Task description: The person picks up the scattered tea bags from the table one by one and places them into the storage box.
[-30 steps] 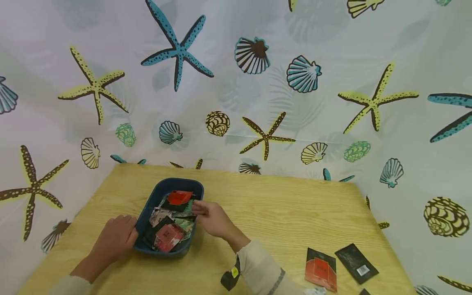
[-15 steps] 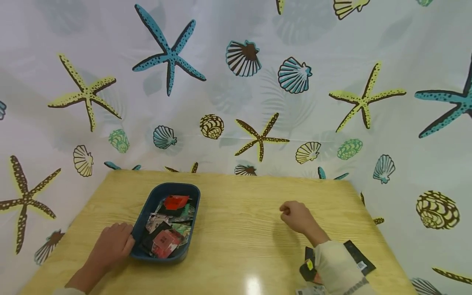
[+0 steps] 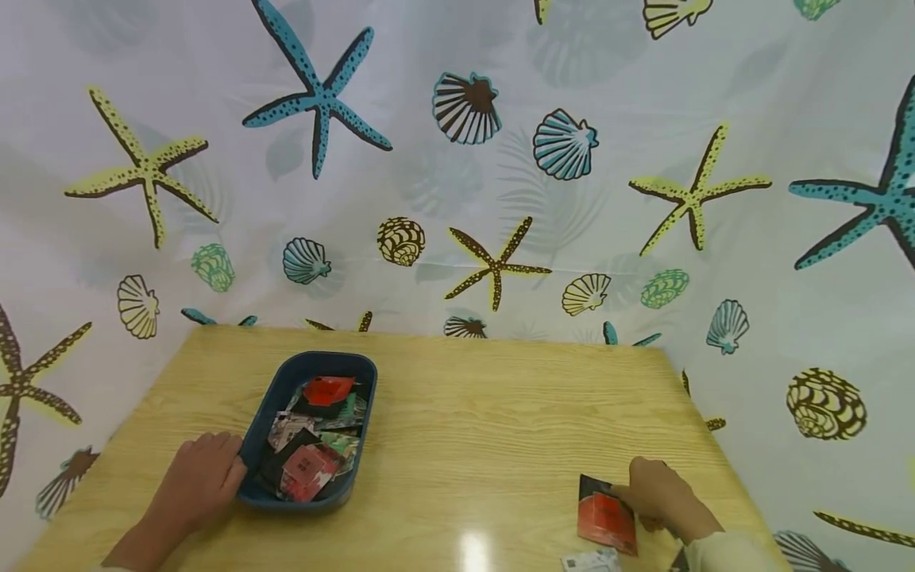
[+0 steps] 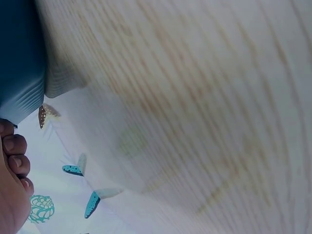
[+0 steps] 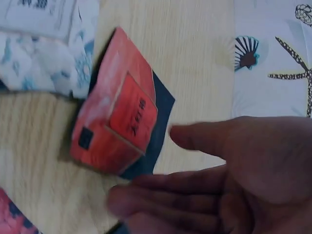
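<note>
A dark blue plastic bin (image 3: 300, 504) stands on the left side of the table, several flat packets inside, among them a black-and-red one (image 3: 309, 465). My left hand (image 3: 200, 477) holds the bin's near left rim, its fingers curled at the edge in the left wrist view. At the front right, my right hand (image 3: 661, 492) is over the table beside a black-and-red packet (image 3: 604, 516). The right wrist view shows that packet (image 5: 134, 117) lying flat, the right thumb apart from the straight fingers, with nothing between them.
A white-and-blue packet (image 3: 592, 561) lies in front of the black-and-red one. Part of a dark packet (image 3: 679, 562) shows under the right forearm. Another reddish packet (image 5: 12, 214) is at the corner of the right wrist view. A seashell-print curtain (image 3: 429, 159) hangs behind the table.
My right hand has left the bin's right side and travelled right, then toward me, to the packets at the front right. The left hand has stayed at the bin.
</note>
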Tool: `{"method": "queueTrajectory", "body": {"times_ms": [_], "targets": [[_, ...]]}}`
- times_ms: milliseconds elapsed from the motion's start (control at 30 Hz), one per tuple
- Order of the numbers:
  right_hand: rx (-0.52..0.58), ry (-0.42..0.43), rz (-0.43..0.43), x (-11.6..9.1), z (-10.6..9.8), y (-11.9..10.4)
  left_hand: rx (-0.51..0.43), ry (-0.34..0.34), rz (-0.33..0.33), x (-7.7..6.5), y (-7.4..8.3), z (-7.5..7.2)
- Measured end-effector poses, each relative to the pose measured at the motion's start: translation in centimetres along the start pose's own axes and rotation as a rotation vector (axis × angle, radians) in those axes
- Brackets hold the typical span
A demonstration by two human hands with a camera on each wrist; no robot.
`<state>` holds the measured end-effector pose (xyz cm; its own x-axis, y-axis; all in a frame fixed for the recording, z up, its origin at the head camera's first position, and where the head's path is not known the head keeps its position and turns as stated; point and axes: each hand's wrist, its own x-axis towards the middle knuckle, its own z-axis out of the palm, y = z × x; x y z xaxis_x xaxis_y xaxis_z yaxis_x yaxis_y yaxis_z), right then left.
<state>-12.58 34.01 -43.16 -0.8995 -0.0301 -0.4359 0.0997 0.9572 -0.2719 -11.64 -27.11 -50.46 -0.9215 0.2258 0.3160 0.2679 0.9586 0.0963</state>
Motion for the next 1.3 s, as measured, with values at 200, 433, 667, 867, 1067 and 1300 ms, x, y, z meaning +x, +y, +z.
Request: {"method": "queueTrajectory", "body": {"times_ms": [200, 433, 667, 867, 1067, 1300], "targets": [[-0.063, -0.113, 0.135, 0.6, 2.0, -1.0, 0.006, 0.014, 0.014, 0.0, -0.4, -0.2], [-0.062, 0.037, 0.029, 2.1, 2.8, -1.7, 0.015, 0.066, 0.041, 0.0, -0.1, -0.3], [0.129, 0.111, -0.219, 4.1, 3.2, -3.7, 0.031, 0.113, 0.070, 0.1, -0.3, -0.2], [0.583, -0.082, -0.398, 4.5, 3.1, -9.4, 0.029, 0.098, 0.066, 0.2, -0.4, -0.2], [0.787, -0.084, -0.423, 4.6, 3.5, -17.5, 0.037, 0.118, 0.077, 0.4, -0.5, -0.2], [0.980, -0.160, -0.427, 5.2, 5.7, -26.0, 0.041, 0.135, 0.091, 0.2, -0.3, 0.0]]}}
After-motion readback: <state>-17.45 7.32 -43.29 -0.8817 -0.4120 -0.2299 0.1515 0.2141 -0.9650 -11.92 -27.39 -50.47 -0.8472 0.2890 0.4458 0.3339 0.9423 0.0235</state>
